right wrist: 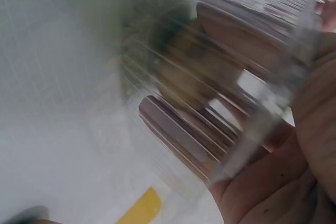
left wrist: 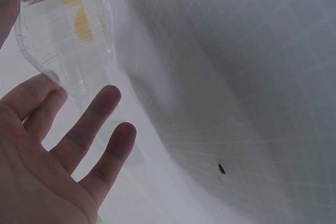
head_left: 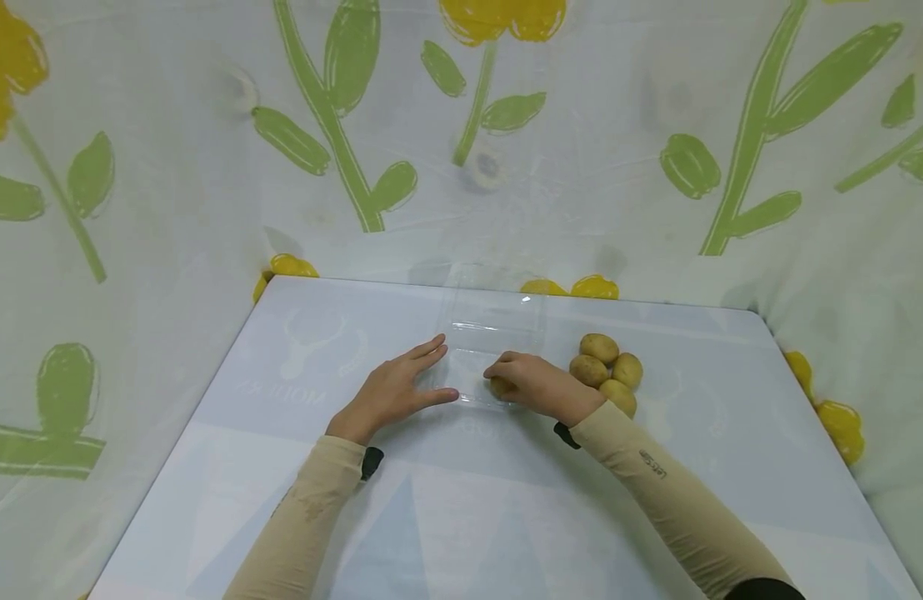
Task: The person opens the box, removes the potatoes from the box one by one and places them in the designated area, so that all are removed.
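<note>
A clear plastic clamshell container [head_left: 495,333] lies open on the pale blue table [head_left: 461,508]. My left hand [head_left: 420,375] rests flat with straight fingers against the container's left edge; in the left wrist view the spread fingers [left wrist: 100,124] lie just below the ribbed plastic [left wrist: 68,30]. My right hand [head_left: 506,377] curls round a small yellow potato [head_left: 499,388] at the container's near edge. In the right wrist view the palm [right wrist: 283,182] shows behind the blurred ribbed wall [right wrist: 220,93].
A pile of several yellow potatoes [head_left: 607,371] sits just right of the container, beside my right wrist. A cloth printed with yellow flowers and green stems [head_left: 356,150] hangs behind and around the table.
</note>
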Demonstrator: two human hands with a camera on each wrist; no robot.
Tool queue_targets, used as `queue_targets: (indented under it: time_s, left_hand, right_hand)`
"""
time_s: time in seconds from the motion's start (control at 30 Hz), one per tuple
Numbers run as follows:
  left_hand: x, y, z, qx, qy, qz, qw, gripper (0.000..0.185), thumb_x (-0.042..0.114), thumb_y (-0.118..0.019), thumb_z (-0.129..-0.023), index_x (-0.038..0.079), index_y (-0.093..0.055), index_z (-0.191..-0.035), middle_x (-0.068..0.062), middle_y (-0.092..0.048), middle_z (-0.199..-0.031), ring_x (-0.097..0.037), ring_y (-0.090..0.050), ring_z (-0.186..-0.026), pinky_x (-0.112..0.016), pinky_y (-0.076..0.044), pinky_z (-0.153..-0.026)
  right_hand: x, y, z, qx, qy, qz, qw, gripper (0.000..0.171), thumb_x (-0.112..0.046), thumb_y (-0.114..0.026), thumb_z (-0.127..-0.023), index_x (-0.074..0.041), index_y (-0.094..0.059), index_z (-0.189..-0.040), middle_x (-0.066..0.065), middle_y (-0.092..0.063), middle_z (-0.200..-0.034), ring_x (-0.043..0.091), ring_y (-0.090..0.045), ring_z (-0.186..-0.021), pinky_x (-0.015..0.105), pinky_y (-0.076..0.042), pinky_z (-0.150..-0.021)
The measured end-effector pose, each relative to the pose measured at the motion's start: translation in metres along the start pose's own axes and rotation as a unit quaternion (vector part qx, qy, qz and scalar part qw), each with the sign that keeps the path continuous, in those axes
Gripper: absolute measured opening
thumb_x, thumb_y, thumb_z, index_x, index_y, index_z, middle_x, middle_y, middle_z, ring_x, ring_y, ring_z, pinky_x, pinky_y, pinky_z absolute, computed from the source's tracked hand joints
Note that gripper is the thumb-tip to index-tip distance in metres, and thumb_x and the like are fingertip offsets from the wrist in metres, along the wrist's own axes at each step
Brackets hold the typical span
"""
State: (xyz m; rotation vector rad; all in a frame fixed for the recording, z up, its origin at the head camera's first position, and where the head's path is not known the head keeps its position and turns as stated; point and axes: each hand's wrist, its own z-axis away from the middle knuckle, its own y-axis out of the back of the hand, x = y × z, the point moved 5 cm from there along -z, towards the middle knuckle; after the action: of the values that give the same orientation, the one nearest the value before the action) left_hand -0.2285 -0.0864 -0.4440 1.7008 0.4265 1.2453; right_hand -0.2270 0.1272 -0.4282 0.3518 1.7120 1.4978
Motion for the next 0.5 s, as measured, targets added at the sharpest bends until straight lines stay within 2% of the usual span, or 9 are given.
queue_targets:
  time_s: [0.3, 0.5]
  left_hand:
    - [0.0002, -0.0006, -0.0006, 0.001, 0.003, -0.006, 1.0000, 0.090, 0.066, -0.070, -0.086, 0.015, -0.043, -0.155, 0.011, -0.028, -0.164, -0.022, -0.038, -0.146, -0.051, -0.041, -0.111]
    - [-0.0005, -0.0013, -0.0002, 0.001, 0.008, -0.005, 1.0000, 0.088, 0.064, -0.070, -0.086, 0.016, -0.043, -0.155, 0.011, -0.028, -0.164, -0.022, -0.038, -0.146, -0.051, -0.040, -0.112]
  right_hand:
    - [0.0021, -0.0051, -0.0022, -0.005, -0.014, 0.005, 1.000, 0.040, -0.003, -0.080, -0.086, -0.002, -0.069, -0.125, 0.010, -0.066, -0.118, 0.022, -0.066, -0.105, 0.035, -0.055, -0.093]
    - [-0.0017, -0.0044, -0.0010, 0.003, 0.011, 0.024, 1.000, 0.039, -0.004, -0.080, -0.086, -0.003, -0.069, -0.124, 0.009, -0.066, -0.117, 0.022, -0.066, -0.105, 0.033, -0.055, -0.093]
